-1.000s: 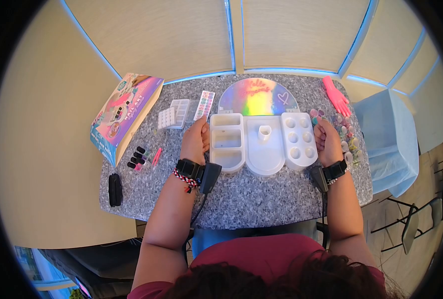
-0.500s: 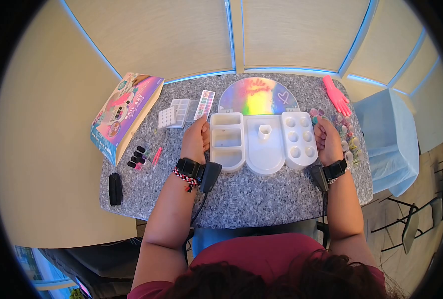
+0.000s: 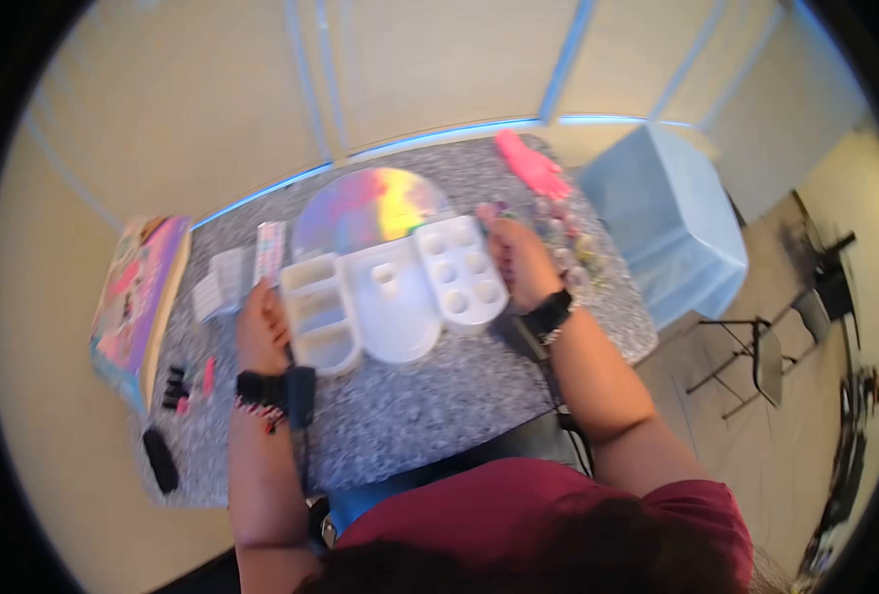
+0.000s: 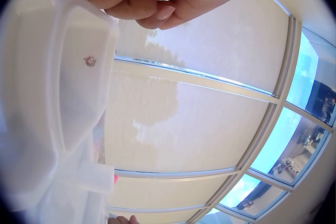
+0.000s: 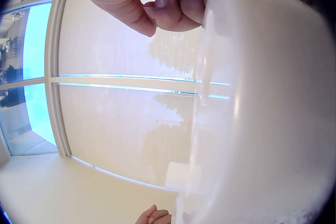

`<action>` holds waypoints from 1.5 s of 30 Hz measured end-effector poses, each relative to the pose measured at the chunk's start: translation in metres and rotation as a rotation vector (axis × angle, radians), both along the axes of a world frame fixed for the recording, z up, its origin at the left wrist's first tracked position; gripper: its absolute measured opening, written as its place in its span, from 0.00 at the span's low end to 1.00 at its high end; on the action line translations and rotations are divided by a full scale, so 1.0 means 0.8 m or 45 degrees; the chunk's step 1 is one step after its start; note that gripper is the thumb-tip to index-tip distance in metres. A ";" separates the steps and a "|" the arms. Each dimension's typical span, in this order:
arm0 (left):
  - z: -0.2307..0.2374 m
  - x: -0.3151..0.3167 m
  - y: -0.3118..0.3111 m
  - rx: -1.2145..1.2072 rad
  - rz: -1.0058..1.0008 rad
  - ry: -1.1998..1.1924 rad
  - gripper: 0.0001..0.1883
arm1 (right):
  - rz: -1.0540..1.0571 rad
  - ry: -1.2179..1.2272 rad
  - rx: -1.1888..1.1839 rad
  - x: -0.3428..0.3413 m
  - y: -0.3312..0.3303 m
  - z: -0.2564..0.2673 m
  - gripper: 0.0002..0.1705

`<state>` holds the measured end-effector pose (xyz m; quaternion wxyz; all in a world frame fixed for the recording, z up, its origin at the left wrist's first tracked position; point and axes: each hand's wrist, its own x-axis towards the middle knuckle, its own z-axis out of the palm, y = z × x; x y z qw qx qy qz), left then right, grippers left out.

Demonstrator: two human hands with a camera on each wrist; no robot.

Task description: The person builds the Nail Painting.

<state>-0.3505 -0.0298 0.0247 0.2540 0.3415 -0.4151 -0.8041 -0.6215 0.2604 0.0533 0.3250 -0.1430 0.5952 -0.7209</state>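
Observation:
My left hand (image 3: 261, 327), fingers loosely curled, rests beside a white tray with three compartments (image 3: 353, 342). In the left wrist view its knuckles lie right at the tray's rim. My right hand (image 3: 521, 262), curled much the same, is next to a white holder with six round wells (image 3: 462, 272); the right wrist view has its fingertips at the holder's edge. Between these parts sits a rounded white base (image 3: 400, 322) bearing a short upright tube (image 3: 384, 277). A shiny rainbow half-round panel (image 3: 345, 213) stands behind them. Neither hand shows anything in its grasp.
Farther left are a nail art box (image 3: 138, 307), small white trays (image 3: 224, 277), a sticker sheet (image 3: 269, 247), black-capped bottles (image 3: 174, 388) and a black case (image 3: 159, 460). A pink model hand (image 3: 534, 166) and several small containers (image 3: 568, 243) lie at right. Beyond stands a blue-draped object (image 3: 647, 223).
The head view has swung right and tilted, so everything in it sits farther left and is blurred. Both hands keep their places beside the white parts.

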 end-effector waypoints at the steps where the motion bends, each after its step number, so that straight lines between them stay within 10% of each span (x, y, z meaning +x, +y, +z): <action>1: -0.002 0.003 -0.004 0.025 -0.016 0.027 0.22 | -0.018 -0.026 -0.011 0.003 -0.001 0.004 0.23; 12: 0.034 0.012 0.001 -0.099 0.047 0.046 0.22 | -0.061 0.491 -0.111 -0.001 0.005 0.014 0.16; 20: 0.016 0.013 -0.016 -0.379 0.146 -0.173 0.13 | -0.142 0.299 -0.192 -0.038 0.039 0.044 0.12; 23: 0.008 0.016 -0.030 -0.448 -0.033 -0.150 0.20 | 0.069 0.670 0.168 -0.052 0.031 0.061 0.17; 34: 0.043 -0.034 -0.084 -0.288 -0.545 -0.228 0.38 | 0.689 0.077 0.155 -0.113 -0.034 0.031 0.47; 45: 0.016 -0.074 -0.122 -0.341 -0.611 -0.424 0.36 | 0.523 -0.036 0.252 -0.119 -0.057 0.033 0.46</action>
